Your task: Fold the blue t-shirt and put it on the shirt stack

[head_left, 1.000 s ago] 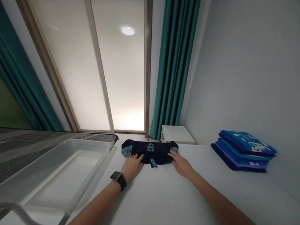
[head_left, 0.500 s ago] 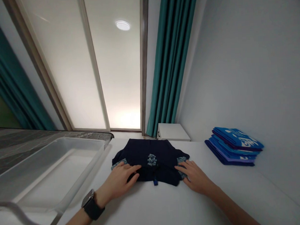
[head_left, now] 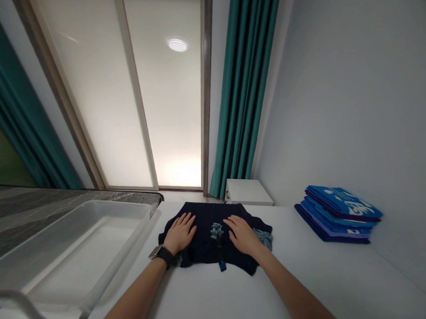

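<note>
A dark navy garment [head_left: 208,214] lies spread on the white table, with a light blue patterned patch [head_left: 216,231] at its middle and patterned cloth [head_left: 265,237] at its right side. A small blue tag [head_left: 222,266] hangs at its near edge. My left hand [head_left: 180,234] rests flat on the garment's left part, fingers stretched out, a watch with a dark band on the wrist. On the right of the patch, my right hand [head_left: 242,234] lies on the cloth with its fingers extended. Neither hand grasps anything that I can see.
A translucent plastic bin [head_left: 112,206] stands at the left of the white table [head_left: 212,296]. At the right, against the wall, sits a stack of folded blue and purple cloths [head_left: 338,215]. A white cabinet [head_left: 249,192] stands beyond the table's far edge.
Both hands have moved from the garment's near side edges farther onto it, the right one also inward to the left. The cloth's near edge now lies slightly differently.
</note>
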The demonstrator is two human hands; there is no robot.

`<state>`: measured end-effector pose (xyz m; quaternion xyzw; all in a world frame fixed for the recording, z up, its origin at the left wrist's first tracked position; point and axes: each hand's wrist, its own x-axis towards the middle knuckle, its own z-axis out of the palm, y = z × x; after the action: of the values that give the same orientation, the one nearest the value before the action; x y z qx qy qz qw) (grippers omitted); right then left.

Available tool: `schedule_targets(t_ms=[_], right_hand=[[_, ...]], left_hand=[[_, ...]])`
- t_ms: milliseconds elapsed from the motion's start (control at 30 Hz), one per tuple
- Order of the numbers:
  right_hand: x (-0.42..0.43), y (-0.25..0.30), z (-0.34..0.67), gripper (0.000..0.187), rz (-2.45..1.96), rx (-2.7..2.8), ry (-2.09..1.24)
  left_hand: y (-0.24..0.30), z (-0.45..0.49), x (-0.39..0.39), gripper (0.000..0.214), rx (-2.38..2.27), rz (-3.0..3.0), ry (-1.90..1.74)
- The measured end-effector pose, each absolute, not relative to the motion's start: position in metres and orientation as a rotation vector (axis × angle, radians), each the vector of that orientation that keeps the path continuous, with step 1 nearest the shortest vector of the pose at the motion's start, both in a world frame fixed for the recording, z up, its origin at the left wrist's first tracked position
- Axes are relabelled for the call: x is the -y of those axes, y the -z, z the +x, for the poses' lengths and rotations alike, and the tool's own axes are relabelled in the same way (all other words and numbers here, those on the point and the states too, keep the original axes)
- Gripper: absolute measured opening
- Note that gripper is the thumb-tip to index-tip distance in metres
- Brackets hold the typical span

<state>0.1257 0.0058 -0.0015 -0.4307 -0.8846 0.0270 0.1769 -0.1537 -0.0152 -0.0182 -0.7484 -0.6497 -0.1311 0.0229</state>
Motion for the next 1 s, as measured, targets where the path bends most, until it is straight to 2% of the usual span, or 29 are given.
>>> schedule_targets(t_ms=[167, 500, 767, 1000], right_hand=[[-0.004, 0.013, 0.130, 0.051, -1.510, 2.503, -0.212], [0.031, 0.025, 0.197, 0.057, -1.928, 2.345, -0.045], [0.042, 0.004, 0.182, 0.060, -1.697, 2.602, -0.240], [0.077, -0.006, 0.141, 0.057, -1.548, 2.693, -0.301]], left_hand=[[0.016, -0.154, 0.026, 0.051, 2.078, -2.239, 0.344], [0.013, -0.067, 0.036, 0.056, 1.908, -2.427, 0.345], [-0.002, -0.083, 0.060, 0.068, 2.017, -2.324, 0.193], [-0.005, -0.118, 0.110, 0.069, 2.062, -2.246, 0.098]])
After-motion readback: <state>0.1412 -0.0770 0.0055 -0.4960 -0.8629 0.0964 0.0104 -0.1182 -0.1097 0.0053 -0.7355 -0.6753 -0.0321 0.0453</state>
